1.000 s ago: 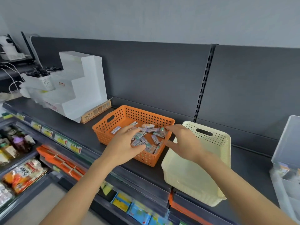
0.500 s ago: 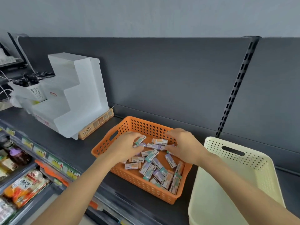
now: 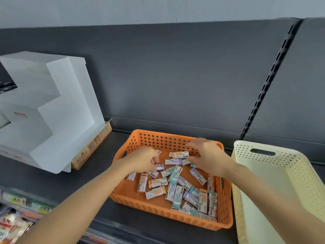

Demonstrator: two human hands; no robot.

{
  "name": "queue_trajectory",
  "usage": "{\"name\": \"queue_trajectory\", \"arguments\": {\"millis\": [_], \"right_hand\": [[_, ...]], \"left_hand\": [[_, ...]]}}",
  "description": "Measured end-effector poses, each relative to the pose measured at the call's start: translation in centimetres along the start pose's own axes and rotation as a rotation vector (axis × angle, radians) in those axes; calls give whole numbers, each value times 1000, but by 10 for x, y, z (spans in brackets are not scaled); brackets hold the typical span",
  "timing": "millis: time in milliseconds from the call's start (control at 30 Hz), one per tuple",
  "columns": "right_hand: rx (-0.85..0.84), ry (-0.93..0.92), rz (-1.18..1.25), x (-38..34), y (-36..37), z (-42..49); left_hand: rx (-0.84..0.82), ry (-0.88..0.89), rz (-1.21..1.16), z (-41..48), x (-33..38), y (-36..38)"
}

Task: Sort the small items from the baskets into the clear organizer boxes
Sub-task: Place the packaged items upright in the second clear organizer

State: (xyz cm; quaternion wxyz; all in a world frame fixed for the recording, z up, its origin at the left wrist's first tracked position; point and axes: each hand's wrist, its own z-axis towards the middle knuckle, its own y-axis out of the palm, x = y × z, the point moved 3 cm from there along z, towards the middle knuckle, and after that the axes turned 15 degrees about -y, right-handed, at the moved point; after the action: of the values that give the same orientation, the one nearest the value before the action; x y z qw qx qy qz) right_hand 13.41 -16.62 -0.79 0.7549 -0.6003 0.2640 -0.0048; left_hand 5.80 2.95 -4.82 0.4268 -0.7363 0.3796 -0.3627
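An orange perforated basket (image 3: 139, 200) stands on the dark shelf and holds several small erasers (image 3: 173, 190) in paper sleeves with purple, teal and orange ends. Both my hands reach down into it. My left hand (image 3: 142, 160) has its fingers curled round a purple-ended eraser (image 3: 159, 167), and another eraser end shows above its knuckles. At the back of the basket, my right hand (image 3: 208, 156) curls its fingers and thumb over the erasers lying there (image 3: 181, 158). No clear organizer box is in view.
A cream perforated basket (image 3: 288, 166) stands right beside the orange one, to its right. A white stepped display stand (image 3: 51, 110) on a brown carton (image 3: 91, 148) sits at the left. The grey back panel rises close behind. Packaged goods fill the lower shelf at bottom left.
The view has closed in on the orange basket and dropped lower. Both hands have gone deeper among the erasers, and my left hand has picked up a purple-ended one.
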Motion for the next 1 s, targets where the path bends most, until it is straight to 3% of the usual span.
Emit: {"name": "queue_trajectory", "arguments": {"millis": [267,567,1000], "right_hand": [[-31,31,19,-11,21,7],[-85,-49,-27,-18,35,12],[-318,-183,-69,-24,59,28]], "left_hand": [[-130,160,105,4,-13,1],[-181,123,116,2,-20,2],[-168,148,76,-12,-23,4]]}}
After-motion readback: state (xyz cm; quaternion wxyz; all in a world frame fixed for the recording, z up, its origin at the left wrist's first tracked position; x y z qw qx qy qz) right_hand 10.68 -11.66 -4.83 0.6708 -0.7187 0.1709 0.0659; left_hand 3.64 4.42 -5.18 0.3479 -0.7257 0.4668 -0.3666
